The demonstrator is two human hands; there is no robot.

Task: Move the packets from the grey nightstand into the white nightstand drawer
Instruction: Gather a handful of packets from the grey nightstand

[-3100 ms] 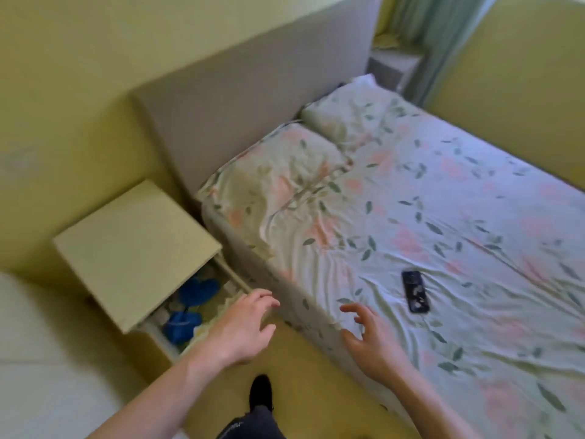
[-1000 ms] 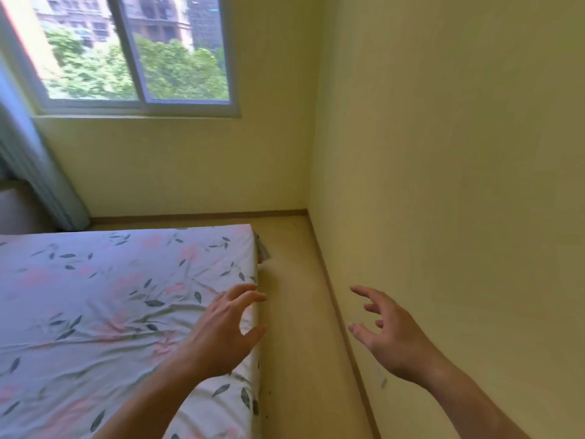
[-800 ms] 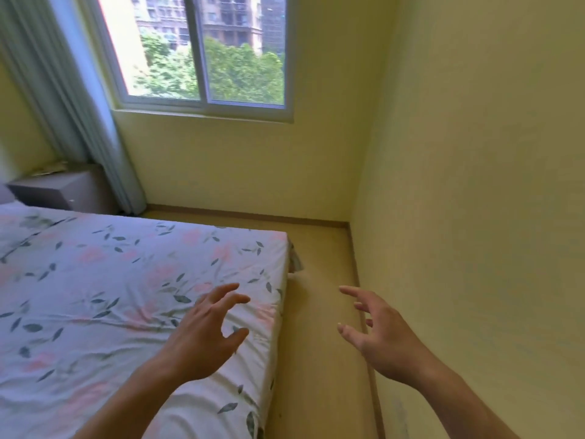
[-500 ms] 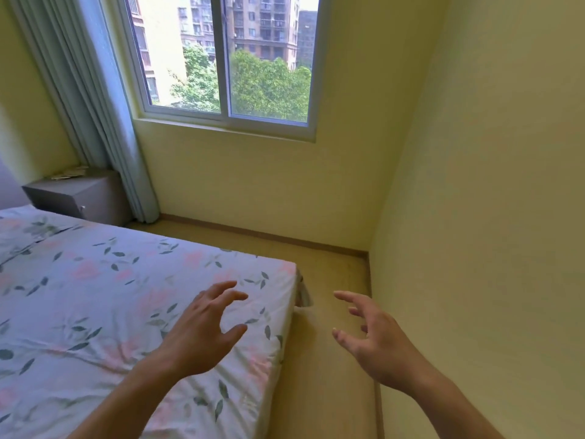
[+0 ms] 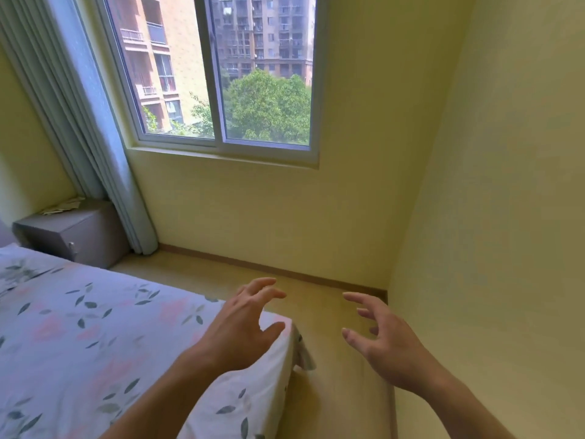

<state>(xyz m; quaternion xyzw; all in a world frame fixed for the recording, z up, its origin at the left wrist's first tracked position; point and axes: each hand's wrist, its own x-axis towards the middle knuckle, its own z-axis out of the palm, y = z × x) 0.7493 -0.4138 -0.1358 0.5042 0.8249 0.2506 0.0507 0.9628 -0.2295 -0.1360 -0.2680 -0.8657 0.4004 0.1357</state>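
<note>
The grey nightstand (image 5: 79, 236) stands at the far left, between the bed and the curtain. Pale packets (image 5: 63, 206) lie on its top near the wall. My left hand (image 5: 243, 331) hovers over the foot corner of the bed, fingers spread and empty. Over the floor strip by the right wall, my right hand (image 5: 383, 340) is also spread and holds nothing. Both hands are far from the nightstand. The white nightstand is out of view.
The bed (image 5: 95, 343) with a floral sheet fills the lower left. A narrow wooden floor strip (image 5: 332, 369) runs between the bed and the yellow right wall, then turns left below the window (image 5: 221, 74). A grey curtain (image 5: 95, 137) hangs beside the nightstand.
The view has swung from the white nightstand around the foot of the bed towards the window. The grey nightstand has come into view at the left. Both hands stay empty and spread.
</note>
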